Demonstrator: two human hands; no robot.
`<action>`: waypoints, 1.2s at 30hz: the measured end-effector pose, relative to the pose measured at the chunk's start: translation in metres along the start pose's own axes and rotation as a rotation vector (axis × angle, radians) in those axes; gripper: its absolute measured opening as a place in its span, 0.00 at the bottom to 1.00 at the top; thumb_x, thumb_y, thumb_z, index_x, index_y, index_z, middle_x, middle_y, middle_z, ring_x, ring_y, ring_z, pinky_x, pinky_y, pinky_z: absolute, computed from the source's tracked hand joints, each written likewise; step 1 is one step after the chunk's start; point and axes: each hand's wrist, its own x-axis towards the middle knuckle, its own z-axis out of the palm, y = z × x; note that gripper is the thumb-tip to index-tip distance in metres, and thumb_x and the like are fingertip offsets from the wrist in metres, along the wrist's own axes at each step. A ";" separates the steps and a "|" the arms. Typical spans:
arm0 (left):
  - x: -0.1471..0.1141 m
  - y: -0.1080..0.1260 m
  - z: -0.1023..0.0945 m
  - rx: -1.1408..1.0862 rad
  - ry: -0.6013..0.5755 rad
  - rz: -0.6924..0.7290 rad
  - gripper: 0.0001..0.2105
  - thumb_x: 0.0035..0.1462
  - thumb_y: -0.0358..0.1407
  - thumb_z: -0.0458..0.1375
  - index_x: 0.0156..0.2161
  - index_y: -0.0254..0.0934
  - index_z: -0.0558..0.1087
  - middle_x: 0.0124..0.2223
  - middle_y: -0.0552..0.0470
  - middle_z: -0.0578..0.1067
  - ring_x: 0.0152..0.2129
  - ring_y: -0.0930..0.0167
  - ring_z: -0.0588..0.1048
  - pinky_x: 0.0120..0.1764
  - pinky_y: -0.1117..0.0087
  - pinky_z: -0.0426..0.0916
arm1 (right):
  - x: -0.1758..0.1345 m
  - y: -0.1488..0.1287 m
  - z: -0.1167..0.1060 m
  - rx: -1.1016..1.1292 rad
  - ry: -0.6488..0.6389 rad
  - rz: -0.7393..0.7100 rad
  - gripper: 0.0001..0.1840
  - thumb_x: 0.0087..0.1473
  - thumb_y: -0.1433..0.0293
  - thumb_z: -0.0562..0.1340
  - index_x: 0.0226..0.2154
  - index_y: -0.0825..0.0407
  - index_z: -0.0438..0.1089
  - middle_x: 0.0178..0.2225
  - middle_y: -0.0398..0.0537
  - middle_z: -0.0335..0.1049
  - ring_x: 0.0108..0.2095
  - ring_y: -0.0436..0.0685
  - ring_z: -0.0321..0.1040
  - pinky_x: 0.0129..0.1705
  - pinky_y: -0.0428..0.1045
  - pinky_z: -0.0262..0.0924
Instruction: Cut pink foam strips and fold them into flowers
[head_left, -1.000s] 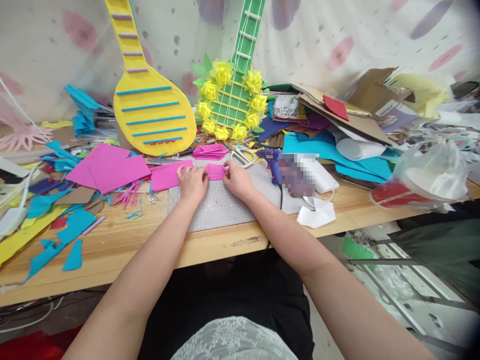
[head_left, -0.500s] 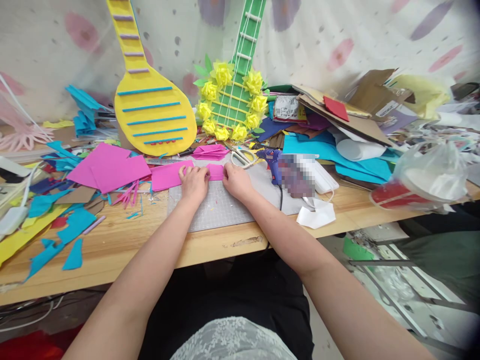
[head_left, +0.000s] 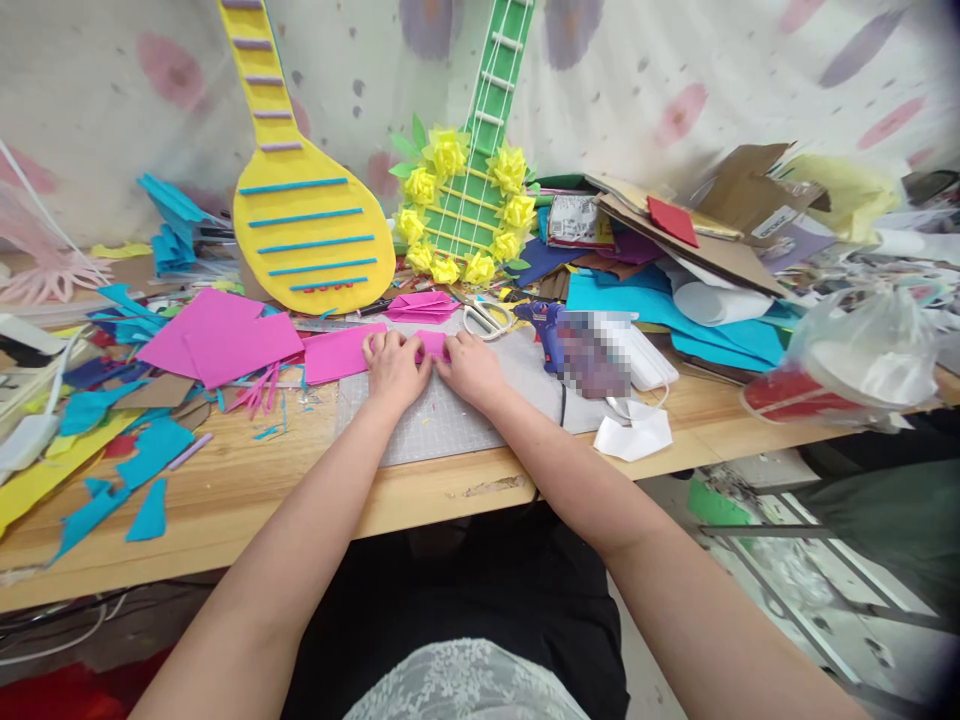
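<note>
A folded strip of magenta paper [head_left: 430,343] lies across the grey cutting mat [head_left: 420,425]. My left hand [head_left: 395,370] grips its near edge, fingers bent and thumb toward the right. Close beside it, my right hand [head_left: 471,370] pinches the strip's right end with curled fingers. The fingertips are partly hidden. A flat magenta sheet [head_left: 341,353] reaches out left of my left hand; whether it joins the strip I cannot tell. Just behind the hands rest a folded magenta piece [head_left: 421,305] and scissors with pale handles [head_left: 487,320].
A yellow paper guitar shape [head_left: 315,225] and a green one with yellow flowers [head_left: 469,215] lean at the back. Right of the mat are a blue glue gun [head_left: 551,335], a white power strip [head_left: 649,355] and a bagged cup [head_left: 832,375]. Blue scraps [head_left: 154,450] lie left.
My left hand has slid slightly right along the magenta strip, and its thumb is now nearer my right hand. My right hand has shifted a little left. The view tilts slightly.
</note>
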 end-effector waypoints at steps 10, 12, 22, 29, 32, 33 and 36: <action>-0.001 0.001 0.001 -0.024 -0.023 -0.031 0.09 0.53 0.36 0.54 0.38 0.41 0.74 0.40 0.44 0.70 0.45 0.58 0.63 0.54 0.52 0.50 | 0.000 -0.006 0.000 -0.001 0.000 0.042 0.15 0.56 0.70 0.53 0.44 0.60 0.66 0.44 0.60 0.67 0.47 0.62 0.61 0.48 0.53 0.57; -0.001 0.001 0.002 -0.021 -0.027 -0.033 0.10 0.53 0.34 0.53 0.38 0.42 0.74 0.41 0.44 0.70 0.46 0.58 0.64 0.54 0.52 0.50 | 0.000 -0.005 0.001 0.003 -0.004 0.059 0.15 0.56 0.73 0.52 0.45 0.60 0.66 0.44 0.60 0.67 0.47 0.62 0.61 0.47 0.52 0.57; -0.001 -0.004 0.004 -0.037 -0.045 -0.028 0.16 0.48 0.25 0.50 0.38 0.43 0.75 0.40 0.45 0.70 0.45 0.59 0.64 0.55 0.52 0.50 | 0.002 0.002 0.002 0.027 -0.043 0.051 0.17 0.55 0.80 0.47 0.43 0.58 0.66 0.42 0.60 0.67 0.45 0.60 0.63 0.46 0.52 0.56; 0.000 -0.006 0.005 -0.059 -0.052 -0.028 0.17 0.47 0.24 0.50 0.37 0.43 0.74 0.40 0.45 0.72 0.46 0.58 0.64 0.54 0.52 0.50 | 0.001 0.005 -0.001 0.107 -0.023 0.077 0.17 0.52 0.81 0.48 0.40 0.56 0.67 0.40 0.57 0.68 0.42 0.59 0.64 0.43 0.51 0.56; -0.001 -0.006 0.001 -0.107 -0.028 -0.019 0.15 0.48 0.24 0.49 0.37 0.42 0.74 0.39 0.46 0.73 0.46 0.59 0.65 0.54 0.53 0.52 | 0.003 0.012 -0.002 0.241 0.043 0.110 0.14 0.49 0.80 0.51 0.36 0.54 0.67 0.38 0.54 0.68 0.39 0.57 0.63 0.41 0.50 0.56; -0.001 -0.007 -0.001 -0.132 -0.015 -0.010 0.15 0.49 0.24 0.49 0.38 0.42 0.73 0.39 0.47 0.73 0.45 0.60 0.65 0.53 0.54 0.53 | 0.004 0.016 -0.002 0.306 0.075 0.132 0.13 0.48 0.79 0.52 0.35 0.54 0.67 0.37 0.52 0.68 0.38 0.56 0.63 0.40 0.50 0.56; 0.000 -0.010 -0.006 -0.220 0.031 -0.013 0.16 0.49 0.24 0.49 0.41 0.40 0.71 0.40 0.48 0.74 0.44 0.63 0.67 0.51 0.58 0.56 | 0.011 0.028 0.002 0.532 0.163 0.220 0.09 0.43 0.77 0.55 0.30 0.54 0.66 0.32 0.47 0.67 0.33 0.52 0.62 0.38 0.48 0.56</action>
